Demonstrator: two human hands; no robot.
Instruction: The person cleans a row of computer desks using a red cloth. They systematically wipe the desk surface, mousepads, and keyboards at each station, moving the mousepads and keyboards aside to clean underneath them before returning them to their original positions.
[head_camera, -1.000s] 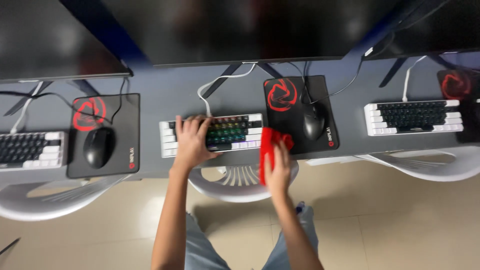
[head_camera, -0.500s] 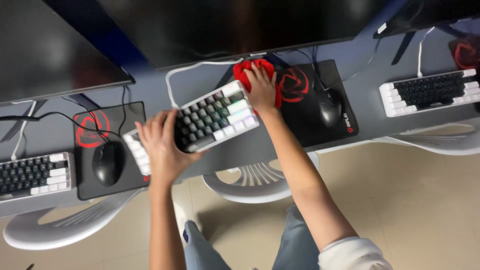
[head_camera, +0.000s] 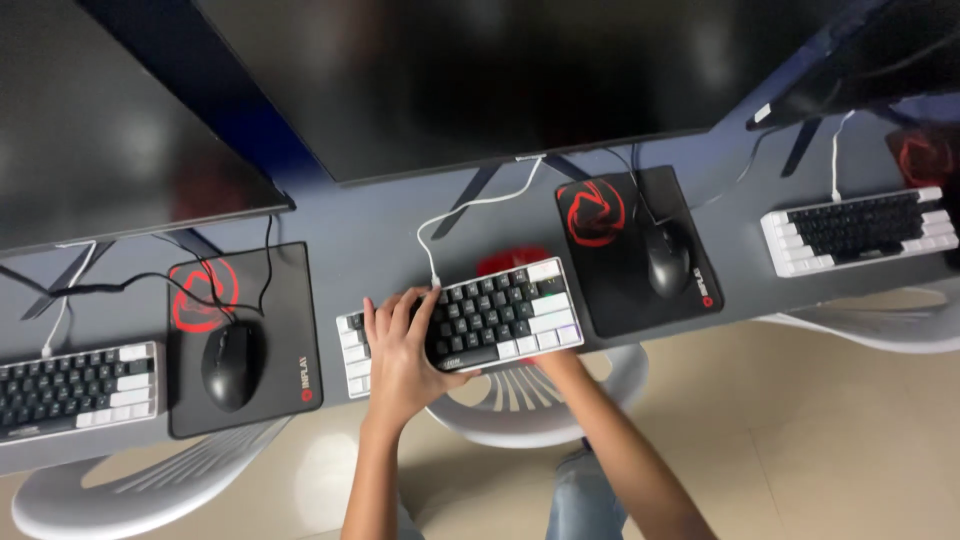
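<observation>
My left hand (head_camera: 400, 352) grips the left part of a black and white keyboard (head_camera: 500, 315) and holds it on the grey desk (head_camera: 370, 235). My right hand (head_camera: 563, 363) reaches under the keyboard's right end and is mostly hidden by it. A red cloth (head_camera: 510, 261) shows on the desk just past the keyboard's far edge, in line with that hand. A white cable (head_camera: 470, 208) runs from the keyboard toward the large dark monitor (head_camera: 480, 80).
A black mouse (head_camera: 668, 257) lies on a black pad with a red emblem (head_camera: 630, 250) to the right, and another mouse (head_camera: 231, 364) on a pad (head_camera: 285, 330) to the left. Further keyboards (head_camera: 860, 228) (head_camera: 75, 388) sit at both sides. White plastic chairs (head_camera: 530, 400) stand below the desk edge.
The keyboard has swung back from its tilt to lie nearly level. My right hand with the red cloth has gone from the desk behind the keyboard to underneath it.
</observation>
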